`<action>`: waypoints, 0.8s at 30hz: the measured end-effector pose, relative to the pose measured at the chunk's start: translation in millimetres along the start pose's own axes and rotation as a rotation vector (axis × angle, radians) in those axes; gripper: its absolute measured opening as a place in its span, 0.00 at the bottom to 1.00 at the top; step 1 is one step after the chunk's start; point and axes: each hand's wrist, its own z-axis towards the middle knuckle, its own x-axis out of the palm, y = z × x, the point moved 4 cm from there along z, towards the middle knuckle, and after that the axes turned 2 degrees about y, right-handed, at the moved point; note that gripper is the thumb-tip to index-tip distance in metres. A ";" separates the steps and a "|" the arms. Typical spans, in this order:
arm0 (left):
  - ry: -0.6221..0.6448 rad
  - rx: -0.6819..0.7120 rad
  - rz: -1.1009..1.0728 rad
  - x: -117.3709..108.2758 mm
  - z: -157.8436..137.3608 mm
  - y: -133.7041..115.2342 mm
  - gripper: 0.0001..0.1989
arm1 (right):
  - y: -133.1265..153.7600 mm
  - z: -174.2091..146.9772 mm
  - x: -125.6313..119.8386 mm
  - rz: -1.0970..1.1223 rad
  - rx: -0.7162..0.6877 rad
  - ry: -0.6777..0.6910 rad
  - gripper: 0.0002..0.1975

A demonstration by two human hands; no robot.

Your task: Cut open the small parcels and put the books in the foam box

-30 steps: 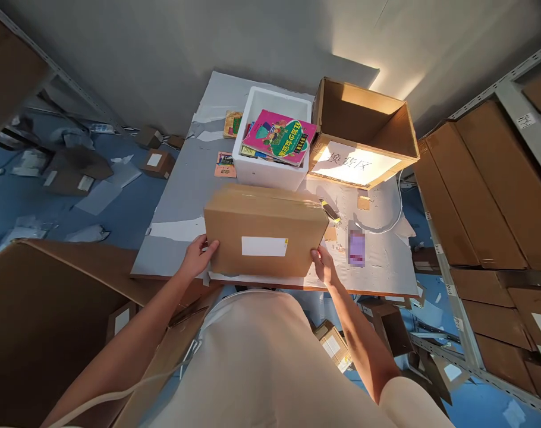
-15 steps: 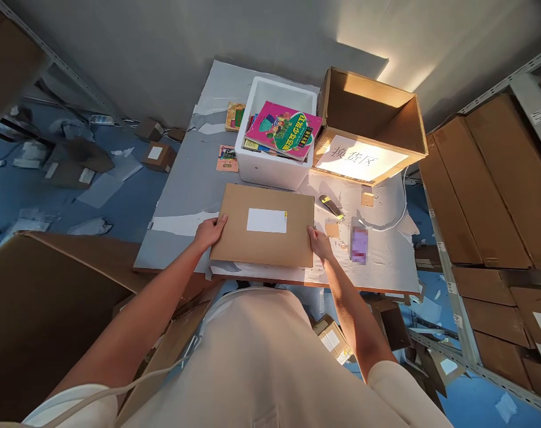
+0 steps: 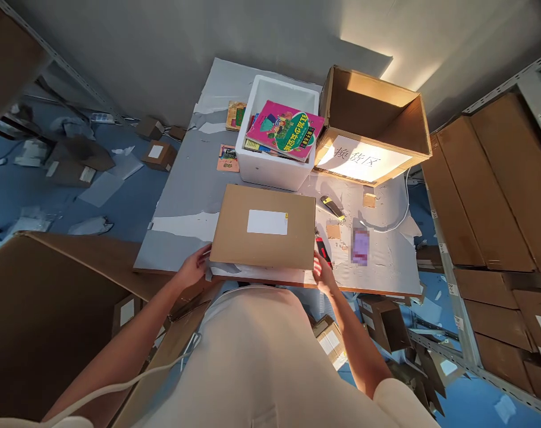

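A flat brown cardboard box (image 3: 235, 229) with a white label lies on the table near its front edge. My left hand (image 3: 194, 267) is beside the box's front left corner, its fingers stretched toward it and not wrapped around anything. At the front right corner is my right hand (image 3: 324, 275), fingers apart and close against the box's side; whether they touch it I cannot tell. A red and black box cutter (image 3: 323, 248) rests just beyond that hand. Farther back lies a yellow and black cutter (image 3: 332, 208).
Behind the box stands a white foam bin (image 3: 273, 174) with several books, beside an open carton (image 3: 373, 134) bearing a handwritten sign. Small books (image 3: 228, 159) lie left of the bin. A large open carton (image 3: 52, 321) is at my left, shelves with boxes (image 3: 488, 196) at right.
Both hands have come off the box's sides and moved toward me to its front corners. The box has barely moved. The red cutter, hidden before, now shows.
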 end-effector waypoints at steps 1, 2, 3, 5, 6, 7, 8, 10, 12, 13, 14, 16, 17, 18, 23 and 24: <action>0.027 0.016 0.013 2.1 -5.4 3.7 0.39 | -3.2 -4.6 4.1 -0.031 0.002 0.054 0.31; 0.046 0.028 0.021 5.3 -9.4 5.7 0.39 | -5.3 -6.9 8.8 -0.065 0.004 0.103 0.33; 0.057 0.036 0.024 9.0 -11.9 6.3 0.38 | -6.1 -7.3 13.7 -0.094 0.001 0.137 0.33; 0.072 0.040 0.011 17.6 -12.6 4.6 0.32 | -5.3 -3.6 22.6 -0.117 -0.007 0.153 0.33; 0.078 0.035 0.001 21.5 -11.5 3.2 0.29 | -4.3 -0.8 26.7 -0.115 -0.007 0.156 0.32; 0.082 0.029 -0.011 24.7 -10.2 1.6 0.26 | -3.0 1.7 30.1 -0.103 -0.002 0.158 0.31; 0.078 0.029 -0.024 26.6 -8.9 -0.4 0.25 | -1.7 3.8 32.4 -0.082 0.008 0.159 0.30; 0.075 0.047 -0.038 27.3 -8.1 -6.2 0.25 | 2.6 6.0 33.1 -0.022 0.024 0.170 0.27; 0.069 0.075 -0.028 24.1 -10.6 -15.5 0.26 | 11.8 6.7 27.5 0.010 0.000 0.190 0.24; 0.057 0.088 -0.017 21.3 -13.0 -22.1 0.27 | 18.9 7.0 22.4 0.003 -0.030 0.194 0.22; 0.035 0.100 0.004 18.2 -15.8 -30.3 0.27 | 27.8 7.4 16.5 -0.023 -0.069 0.192 0.19; -0.042 0.136 0.079 11.9 -21.8 -51.8 0.26 | 49.6 8.6 4.0 -0.110 -0.149 0.168 0.14; -0.093 0.162 0.138 9.5 -24.5 -64.7 0.26 | 62.2 9.5 -1.4 -0.164 -0.185 0.145 0.13; -0.146 0.187 0.212 7.8 -26.7 -78.3 0.24 | 75.3 10.5 -5.8 -0.224 -0.218 0.115 0.13; -0.366 0.209 0.571 8.3 -23.7 -136.0 0.25 | 132.0 18.0 -11.4 -0.483 -0.236 -0.025 0.22; -0.386 0.199 0.610 8.8 -19.9 -143.7 0.25 | 138.8 21.3 -10.7 -0.519 -0.199 -0.023 0.24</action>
